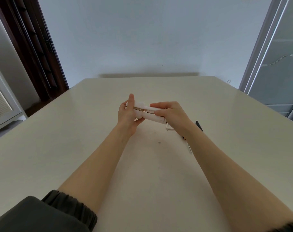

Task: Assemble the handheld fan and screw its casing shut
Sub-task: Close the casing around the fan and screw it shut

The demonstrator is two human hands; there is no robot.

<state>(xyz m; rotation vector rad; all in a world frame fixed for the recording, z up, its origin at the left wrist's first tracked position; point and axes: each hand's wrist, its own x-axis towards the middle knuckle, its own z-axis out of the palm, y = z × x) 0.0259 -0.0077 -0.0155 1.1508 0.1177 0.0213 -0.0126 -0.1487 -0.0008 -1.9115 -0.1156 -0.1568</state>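
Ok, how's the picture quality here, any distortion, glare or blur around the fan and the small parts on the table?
Head view: wide-angle bending splays the door frame and glass door outward; soft, even light, faint sheen on the table; the white fan casing washes out between left hand and right hand; the screw is a small, soft speck.

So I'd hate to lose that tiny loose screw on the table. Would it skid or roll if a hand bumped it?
The screw is tiny, so probably very light and easily flicked. The table looks smooth and glossy, so it would likely skid. Its round shank may let it roll in a curve.
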